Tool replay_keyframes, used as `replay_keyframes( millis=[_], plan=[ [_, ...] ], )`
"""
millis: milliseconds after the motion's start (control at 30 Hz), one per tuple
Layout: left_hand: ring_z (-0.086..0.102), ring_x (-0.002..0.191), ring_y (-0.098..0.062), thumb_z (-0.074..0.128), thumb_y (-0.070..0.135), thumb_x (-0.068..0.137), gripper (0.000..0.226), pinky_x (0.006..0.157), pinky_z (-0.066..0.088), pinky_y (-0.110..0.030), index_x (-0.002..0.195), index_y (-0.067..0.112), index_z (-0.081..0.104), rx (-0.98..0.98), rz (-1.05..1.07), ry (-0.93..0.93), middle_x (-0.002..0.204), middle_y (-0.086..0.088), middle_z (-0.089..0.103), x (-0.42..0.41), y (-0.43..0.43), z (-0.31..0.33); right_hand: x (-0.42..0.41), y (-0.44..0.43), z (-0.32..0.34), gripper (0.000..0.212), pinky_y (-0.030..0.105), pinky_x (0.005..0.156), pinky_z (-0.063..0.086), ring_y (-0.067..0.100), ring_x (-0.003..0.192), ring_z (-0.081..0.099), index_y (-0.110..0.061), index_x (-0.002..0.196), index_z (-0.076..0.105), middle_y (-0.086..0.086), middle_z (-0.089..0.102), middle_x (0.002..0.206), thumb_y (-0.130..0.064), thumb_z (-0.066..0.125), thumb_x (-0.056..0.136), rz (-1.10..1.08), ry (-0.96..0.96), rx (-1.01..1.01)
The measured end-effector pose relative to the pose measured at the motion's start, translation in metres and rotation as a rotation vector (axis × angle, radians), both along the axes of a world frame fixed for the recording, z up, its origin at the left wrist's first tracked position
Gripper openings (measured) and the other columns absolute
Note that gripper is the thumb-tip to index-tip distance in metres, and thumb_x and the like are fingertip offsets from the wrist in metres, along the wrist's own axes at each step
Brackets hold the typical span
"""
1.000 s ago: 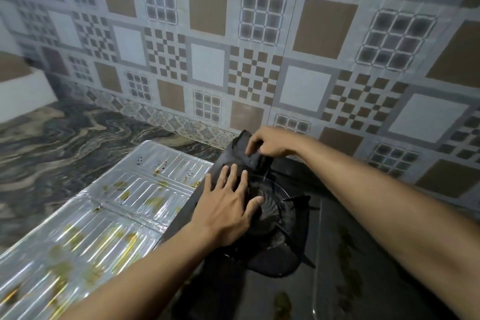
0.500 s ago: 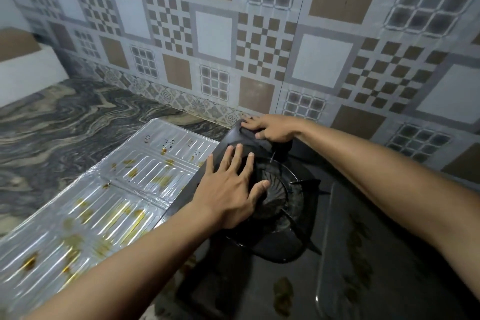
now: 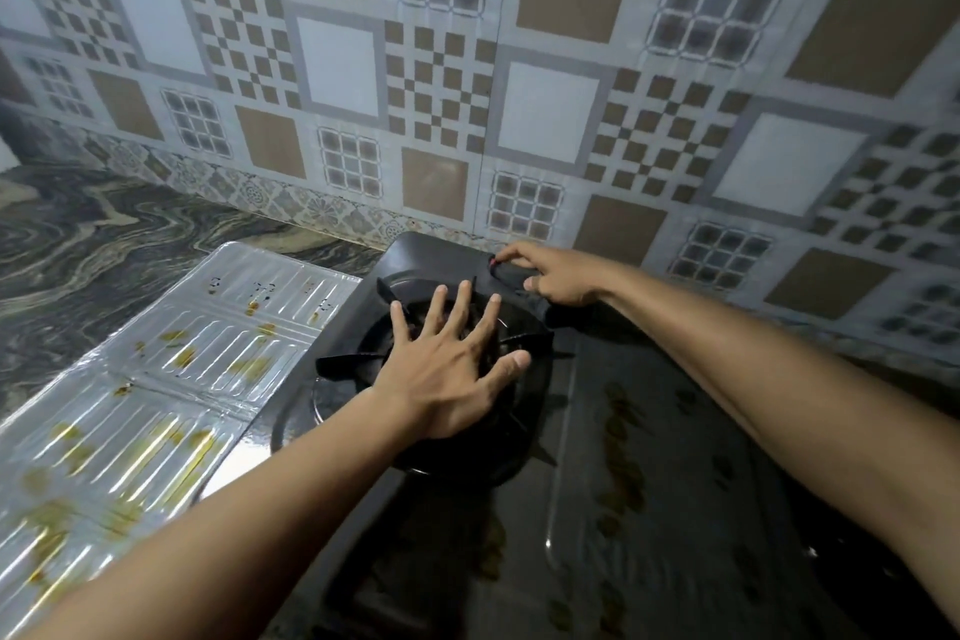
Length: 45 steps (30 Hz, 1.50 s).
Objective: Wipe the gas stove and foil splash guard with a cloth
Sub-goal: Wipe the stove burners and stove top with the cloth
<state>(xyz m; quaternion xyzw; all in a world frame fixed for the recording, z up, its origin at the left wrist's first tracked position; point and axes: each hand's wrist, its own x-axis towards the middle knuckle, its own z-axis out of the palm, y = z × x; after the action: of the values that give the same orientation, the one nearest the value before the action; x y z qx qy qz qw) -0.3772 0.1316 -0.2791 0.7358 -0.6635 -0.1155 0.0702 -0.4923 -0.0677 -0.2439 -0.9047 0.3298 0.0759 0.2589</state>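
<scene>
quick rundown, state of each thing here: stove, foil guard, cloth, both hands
gas stove: unlit, brown stains on its top
foil splash guard: lying flat on the counter, yellow-brown spatter
cloth: dark, bunched at the stove's back edge
left hand: open, fingers spread over the burner grate
right hand: pinching the cloth

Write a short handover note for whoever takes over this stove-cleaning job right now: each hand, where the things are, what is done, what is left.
Left hand: open, fingers spread flat on the burner grate, holding nothing.
Right hand: pinching the dark cloth at the stove's back edge, near the tiled wall.
Gas stove: brownish splatter shows on the top, right of the burner.
Foil splash guard: lying flat on the counter left of the stove, dotted with yellow-brown grease.
Done: nothing looks clean yet.
Left: wipe the stove top and around the burner, then the whole foil guard.
</scene>
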Motion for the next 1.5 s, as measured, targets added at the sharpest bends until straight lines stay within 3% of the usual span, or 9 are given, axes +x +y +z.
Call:
replay_keyframes(
  millis=[133, 233, 467, 567, 767, 1000, 1100, 1300, 1500],
  plan=[
    [-0.023, 0.149, -0.029, 0.002, 0.082, 0.081, 0.092, 0.113, -0.013, -0.068, 0.157, 0.032, -0.007, -0.024, -0.006, -0.060, 0.164, 0.000, -0.021, -0.003, 0.000, 0.001, -0.018, 0.010, -0.012, 0.051, 0.032, 0.118, 0.013, 0.017, 0.151, 0.010, -0.022, 0.153, 0.031, -0.001, 0.014, 0.165, -0.010, 0.037, 0.104, -0.004, 0.016, -0.108],
    [-0.026, 0.148, -0.029, 0.001, 0.082, 0.082, 0.086, 0.112, -0.016, -0.067, 0.155, 0.039, -0.009, -0.054, -0.072, -0.093, 0.164, -0.001, -0.021, -0.008, -0.002, 0.000, -0.030, 0.019, -0.023, 0.050, 0.031, 0.119, -0.001, 0.014, 0.152, -0.003, -0.023, 0.157, 0.017, -0.002, 0.002, 0.166, -0.025, 0.028, 0.108, -0.056, 0.031, -0.165],
    [-0.027, 0.146, -0.034, -0.010, 0.082, 0.076, 0.075, 0.115, -0.015, -0.063, 0.145, 0.055, -0.024, -0.042, -0.174, -0.067, 0.164, -0.001, -0.019, -0.008, -0.006, -0.004, -0.103, 0.029, -0.022, 0.054, 0.029, 0.119, -0.001, 0.020, 0.152, -0.004, -0.010, 0.157, 0.003, 0.006, -0.004, 0.166, -0.028, 0.019, 0.109, -0.345, 0.130, -0.189],
    [-0.030, 0.145, -0.032, -0.016, 0.083, 0.072, 0.079, 0.113, -0.016, -0.062, 0.144, 0.053, -0.025, -0.038, -0.201, -0.078, 0.163, -0.001, -0.022, -0.007, -0.006, -0.006, -0.136, 0.029, -0.019, 0.055, 0.039, 0.121, 0.002, 0.024, 0.152, -0.003, -0.008, 0.157, 0.001, 0.008, -0.004, 0.166, -0.027, 0.019, 0.108, -0.496, 0.190, -0.187],
    [-0.031, 0.145, -0.026, -0.006, 0.081, 0.079, 0.076, 0.114, -0.020, -0.056, 0.144, 0.047, -0.026, -0.006, -0.256, -0.051, 0.161, 0.001, -0.026, -0.004, -0.006, -0.004, -0.172, 0.032, -0.020, 0.061, 0.048, 0.120, 0.015, 0.037, 0.146, 0.020, 0.000, 0.153, 0.013, 0.021, 0.017, 0.160, -0.026, 0.034, 0.102, -0.765, 0.272, -0.241],
    [-0.028, 0.146, -0.025, -0.002, 0.082, 0.079, 0.081, 0.117, -0.017, -0.054, 0.148, 0.046, -0.025, 0.045, -0.292, 0.001, 0.160, 0.002, -0.026, 0.000, -0.007, -0.005, -0.161, 0.054, -0.014, 0.077, 0.049, 0.121, 0.011, 0.042, 0.148, 0.004, 0.005, 0.153, -0.002, 0.026, -0.001, 0.161, -0.029, 0.043, 0.101, -1.044, 0.261, -0.160],
    [-0.028, 0.146, -0.023, 0.000, 0.083, 0.081, 0.080, 0.117, -0.017, -0.054, 0.148, 0.046, -0.024, 0.030, -0.294, 0.017, 0.160, 0.001, -0.026, 0.001, -0.009, -0.009, -0.150, 0.076, -0.017, 0.071, 0.047, 0.121, 0.010, 0.042, 0.149, 0.003, 0.004, 0.153, 0.000, 0.028, -0.004, 0.161, -0.024, 0.040, 0.101, -1.055, 0.243, -0.152],
    [-0.021, 0.149, -0.019, 0.004, 0.079, 0.086, 0.081, 0.118, -0.014, -0.055, 0.154, 0.038, -0.013, -0.009, -0.324, -0.007, 0.162, 0.004, -0.023, 0.005, -0.004, -0.004, -0.157, 0.119, -0.025, 0.053, 0.042, 0.105, 0.037, 0.037, 0.137, 0.034, -0.005, 0.149, 0.025, 0.021, 0.029, 0.154, -0.026, 0.037, 0.102, -0.973, 0.159, -0.219],
    [-0.016, 0.151, -0.023, 0.007, 0.069, 0.093, 0.072, 0.117, -0.009, -0.059, 0.154, 0.037, -0.014, 0.019, -0.301, 0.029, 0.165, 0.002, -0.017, 0.001, 0.004, -0.007, -0.140, 0.122, -0.032, 0.054, 0.048, 0.122, 0.006, 0.032, 0.151, 0.003, -0.006, 0.156, 0.015, 0.017, 0.007, 0.164, -0.025, 0.023, 0.105, -0.834, 0.147, -0.303]
  ],
)
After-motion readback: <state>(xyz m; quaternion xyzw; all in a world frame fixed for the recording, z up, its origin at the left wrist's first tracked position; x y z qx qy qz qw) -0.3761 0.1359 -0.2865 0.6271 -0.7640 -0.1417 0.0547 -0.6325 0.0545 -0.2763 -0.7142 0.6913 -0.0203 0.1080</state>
